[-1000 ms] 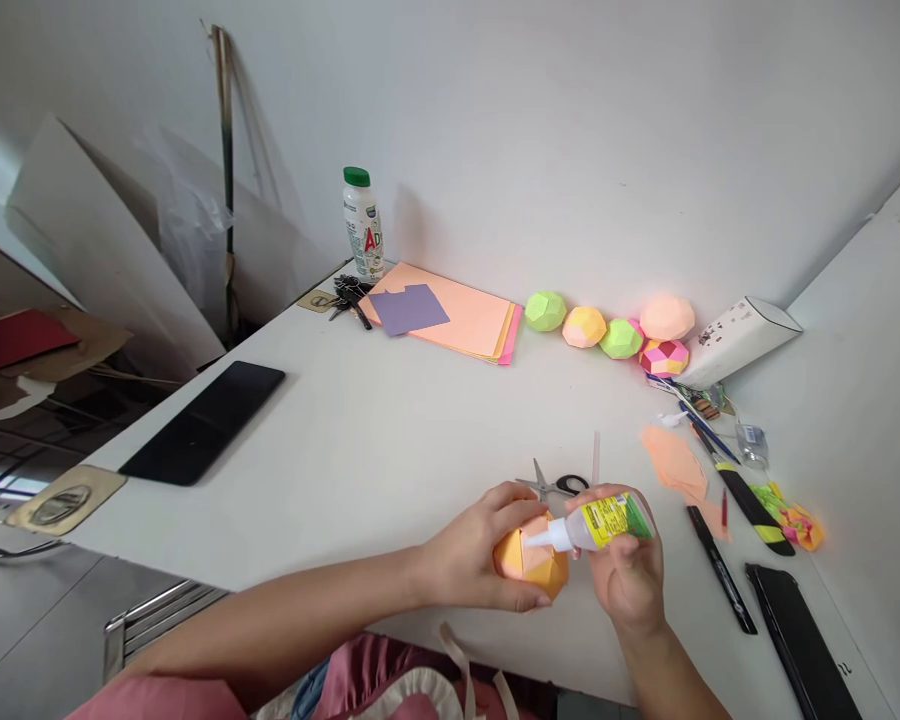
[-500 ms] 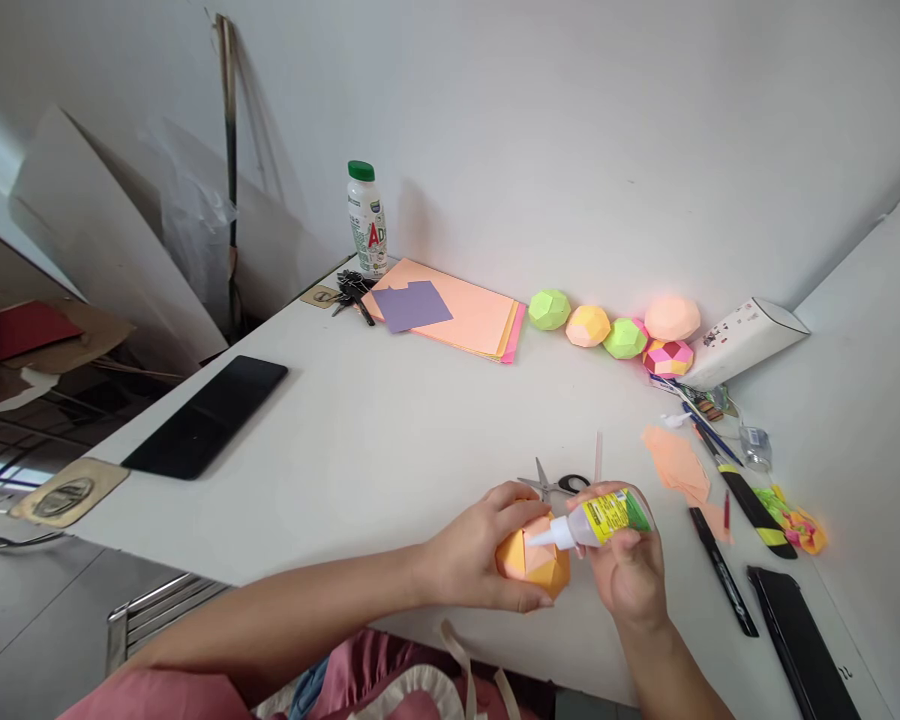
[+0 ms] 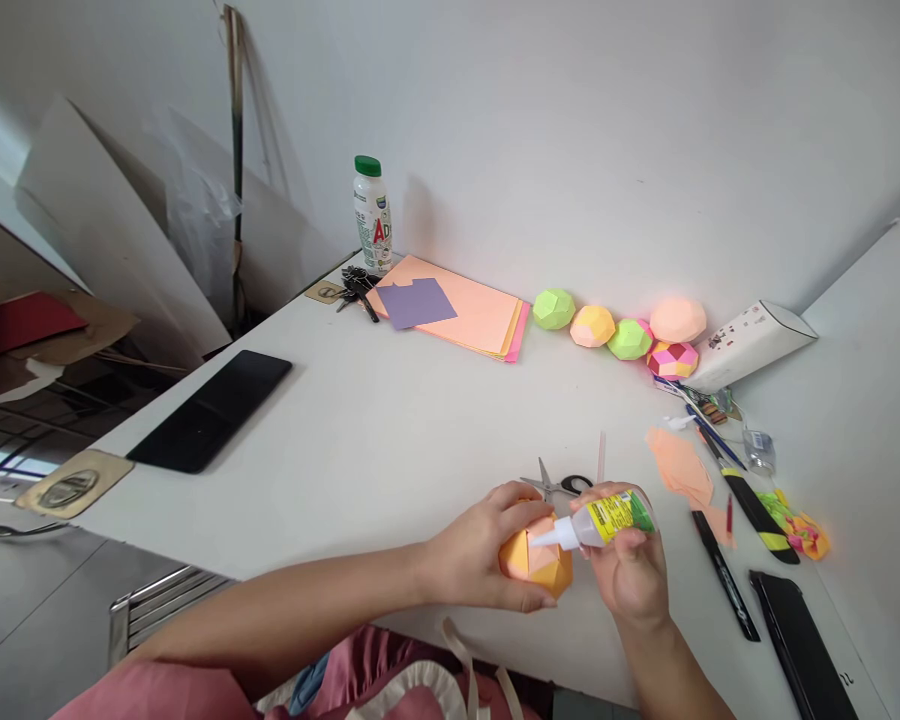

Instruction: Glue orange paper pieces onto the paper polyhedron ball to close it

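My left hand (image 3: pixel 487 550) is wrapped round a faceted paper ball (image 3: pixel 541 572) in orange and pale peach, near the table's front edge. In my right hand (image 3: pixel 630 570) lies a glue bottle (image 3: pixel 607 517) with a yellow and green label, tilted so that its white nozzle points left. The nozzle's tip is at a peach facet on top of the ball; whether it touches the paper I cannot tell. Just behind my hands lie scissors (image 3: pixel 551 482) with black handles, their blades apart.
Several paper balls (image 3: pixel 553 309) line the wall beside stacked coloured sheets (image 3: pixel 465 305), keys (image 3: pixel 358 290) and a green-capped bottle (image 3: pixel 373 215). A black tablet-like slab (image 3: pixel 211 412) lies left. To the right are peach paper pieces (image 3: pixel 679 465), a black marker (image 3: pixel 724 575) and a cutter knife (image 3: pixel 757 515).
The whole view has shifted very slightly. Both hands keep their hold, with the glue nozzle still at the paper ball.
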